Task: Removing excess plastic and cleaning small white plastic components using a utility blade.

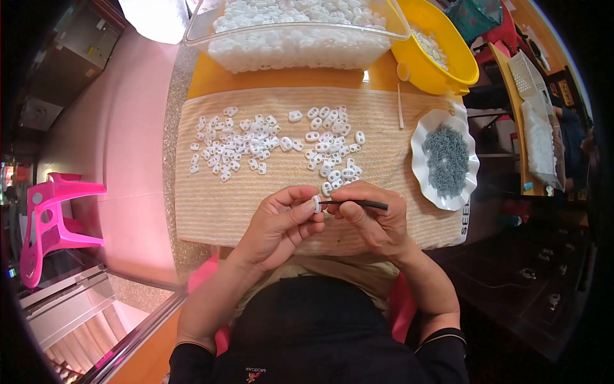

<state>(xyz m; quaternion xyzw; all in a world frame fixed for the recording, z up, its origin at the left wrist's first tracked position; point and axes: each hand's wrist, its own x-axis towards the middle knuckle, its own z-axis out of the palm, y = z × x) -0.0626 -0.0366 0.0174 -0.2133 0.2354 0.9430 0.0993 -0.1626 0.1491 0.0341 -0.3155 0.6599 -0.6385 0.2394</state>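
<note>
Keep the black rod (355,204) level and square to the hole, pushing gently. The right hand (374,217) pinches the rod; the left hand (281,224) pinches a small white piece (316,203) at its tip, seemingly a plastic ring. Beyond, on the towel (211,198), lie more pieces (240,144) and a dish (425,182) of grey parts.

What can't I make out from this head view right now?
- Small white piece at the left hand: mostly covered by the fingertips; its shape is unclear.
- Black rod in the right hand: its near end is hidden by the fingers.
- Grey parts on the white dish: too small to identify.
- Clear bin and yellow bowl: cut off by the top edge.
</note>
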